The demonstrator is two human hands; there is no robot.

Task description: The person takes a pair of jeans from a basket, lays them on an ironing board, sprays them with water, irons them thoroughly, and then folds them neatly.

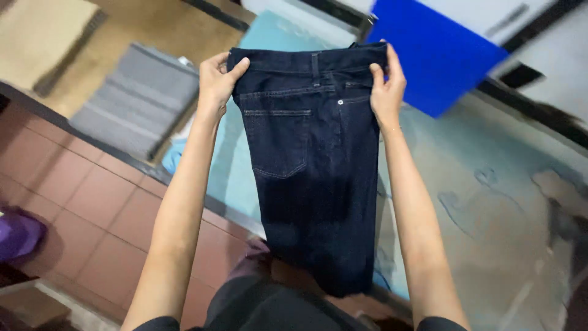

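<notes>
A pair of dark blue jeans (312, 159) hangs in front of me, folded lengthwise, with a back pocket facing me. My left hand (217, 83) grips the waistband at its left end, thumb on the front. My right hand (387, 86) grips the waistband at its right end. Both arms are stretched out, and the jeans hang above the edge of a worn, light blue table (490, 184).
A blue board (435, 55) lies at the far side of the table. A stack of grey folded sheets (138, 98) lies on the floor to the left. The floor below has red-brown tiles (92, 196). A purple object (15, 236) sits at the far left.
</notes>
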